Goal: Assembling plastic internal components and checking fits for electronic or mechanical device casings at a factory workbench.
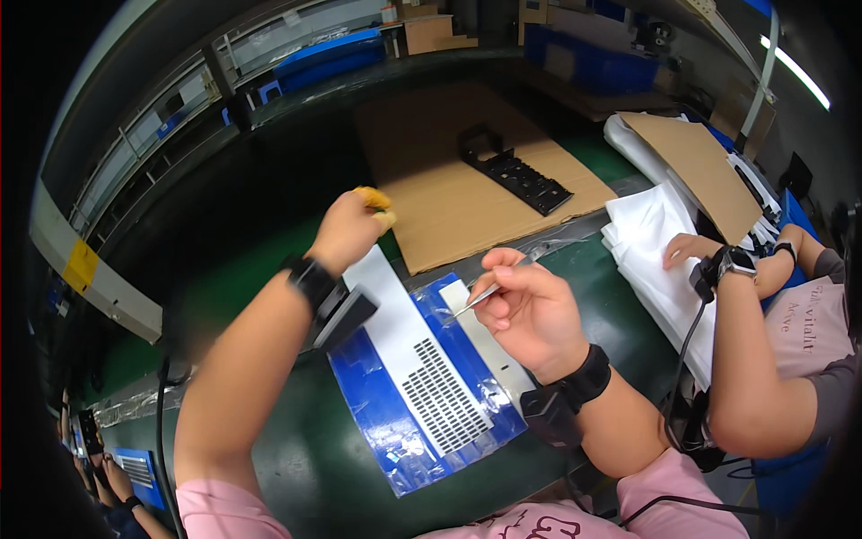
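Observation:
My left hand (348,232) is raised at the far end of a white sheet (388,292). Yellow covers sit on its thumb and forefinger tips, which stand apart with nothing visible between them. My right hand (537,316) grips slim metal tweezers (476,301), their tips pointing left over a blue board (373,395). The white sheet lies on this board, with rows of small black rectangular stickers (440,395) on its near half. Along the board's right side runs a cream strip (492,350) bearing a small black mark.
Beyond the board, a black slotted bracket (516,175) rests on a brown cardboard sheet (422,216). To the right, a co-worker's hand (691,250) touches white packing sheets (648,229). A metal post (99,269) stands at left. Dark cables hang by my arms.

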`<action>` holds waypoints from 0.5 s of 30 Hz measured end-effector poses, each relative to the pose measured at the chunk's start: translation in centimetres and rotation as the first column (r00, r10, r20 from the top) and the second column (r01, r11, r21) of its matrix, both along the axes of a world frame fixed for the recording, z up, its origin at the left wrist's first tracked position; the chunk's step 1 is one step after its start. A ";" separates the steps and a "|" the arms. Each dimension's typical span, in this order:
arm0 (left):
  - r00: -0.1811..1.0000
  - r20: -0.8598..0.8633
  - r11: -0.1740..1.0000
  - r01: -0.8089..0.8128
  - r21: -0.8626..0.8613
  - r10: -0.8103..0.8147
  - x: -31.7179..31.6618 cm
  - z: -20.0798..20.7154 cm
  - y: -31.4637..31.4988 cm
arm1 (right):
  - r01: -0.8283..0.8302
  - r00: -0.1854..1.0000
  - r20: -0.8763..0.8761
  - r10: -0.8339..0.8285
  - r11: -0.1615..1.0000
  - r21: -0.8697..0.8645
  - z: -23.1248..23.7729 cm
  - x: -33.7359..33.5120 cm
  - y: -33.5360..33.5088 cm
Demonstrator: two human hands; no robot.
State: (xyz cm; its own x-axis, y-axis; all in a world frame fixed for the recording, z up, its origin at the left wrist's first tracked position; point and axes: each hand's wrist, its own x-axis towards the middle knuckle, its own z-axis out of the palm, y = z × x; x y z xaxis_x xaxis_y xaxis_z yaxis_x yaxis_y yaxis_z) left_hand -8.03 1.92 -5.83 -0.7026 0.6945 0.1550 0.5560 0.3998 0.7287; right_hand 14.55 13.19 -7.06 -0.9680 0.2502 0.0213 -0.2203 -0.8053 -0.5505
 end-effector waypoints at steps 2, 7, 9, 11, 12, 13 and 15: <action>1.000 0.013 0.989 -0.007 -0.150 0.009 -1.3 0.4 6.4 | -0.022 0.997 -0.079 0.012 0.992 -0.122 0.7 0.6 1.3; 0.977 0.158 0.963 -0.100 -0.249 0.142 -0.5 -1.1 19.0 | -0.030 0.973 -0.228 -0.017 0.979 -0.202 0.9 0.4 3.3; 0.992 0.103 0.941 -0.034 -0.337 0.073 0.5 -2.7 21.4 | -0.013 0.968 -0.249 -0.039 0.979 -0.205 0.7 0.3 4.2; 0.997 0.024 0.926 -0.057 -0.372 0.071 1.3 -2.7 22.1 | 0.017 0.969 -0.237 -0.065 0.980 -0.198 0.7 0.4 4.8; 0.975 0.175 0.938 -0.073 -0.339 0.139 1.1 -2.1 22.2 | 0.031 0.971 -0.226 -0.075 0.981 -0.190 0.7 0.5 4.9; 0.962 0.216 0.962 -0.109 -0.250 0.165 1.2 -1.4 21.7 | 0.014 0.966 -0.251 -0.062 0.982 -0.188 0.6 0.5 5.1; 0.964 0.198 0.980 -0.154 -0.128 0.177 0.2 0.3 18.8 | 0.017 0.967 -0.247 -0.061 0.984 -0.179 0.8 0.4 4.7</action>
State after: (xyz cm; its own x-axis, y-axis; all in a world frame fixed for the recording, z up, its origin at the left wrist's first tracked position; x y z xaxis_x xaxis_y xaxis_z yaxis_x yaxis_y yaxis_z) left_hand -7.86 20.77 -5.51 -0.8179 0.5702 -0.0770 0.3166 0.5578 0.7672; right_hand 14.99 17.91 -6.25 -0.9265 0.3092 0.2146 -0.3663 -0.8716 -0.3257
